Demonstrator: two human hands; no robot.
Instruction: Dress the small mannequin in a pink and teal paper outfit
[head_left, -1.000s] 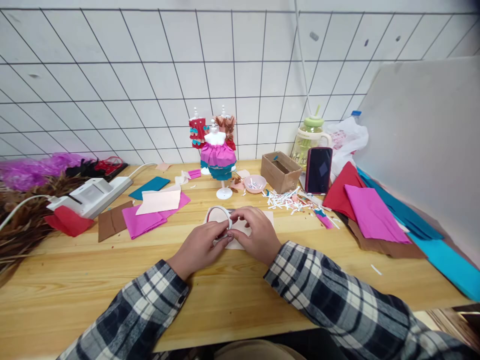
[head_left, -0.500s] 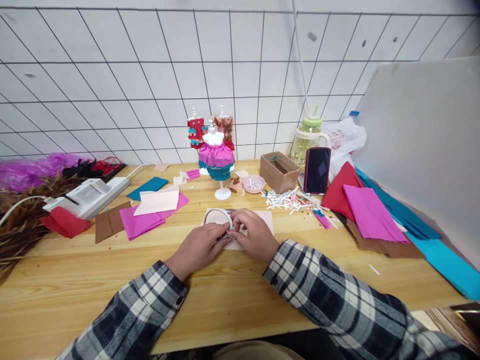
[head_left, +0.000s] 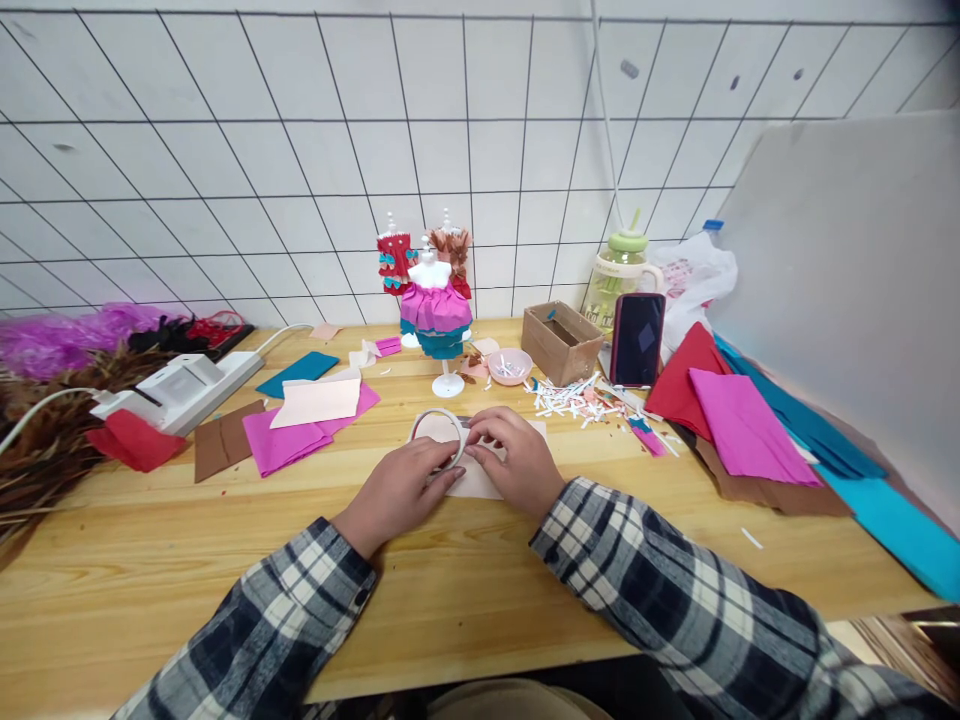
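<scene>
Both hands meet over a pale pink paper sheet [head_left: 480,482] lying mid-table. My left hand [head_left: 401,490] grips a white ring-shaped roll of tape [head_left: 437,432], fingers curled on its near edge. My right hand [head_left: 517,462] pinches at the roll's right side with thumb and fingers pressed together; what lies between the fingertips is too small to make out. Behind the hands stands a small mannequin [head_left: 436,312] in a pink and teal paper dress on a white stand.
Pink, teal, brown and red paper sheets [head_left: 304,425] lie left; a stack of coloured sheets [head_left: 739,425] lies right. A power strip [head_left: 180,385], small pink bowl [head_left: 510,366], cardboard box [head_left: 561,342], phone [head_left: 637,340], bottle [head_left: 619,270] and paper scraps [head_left: 581,400] sit behind.
Both hands stay on the tape roll; the fingers have shifted slightly around its right edge. Nothing else has moved.
</scene>
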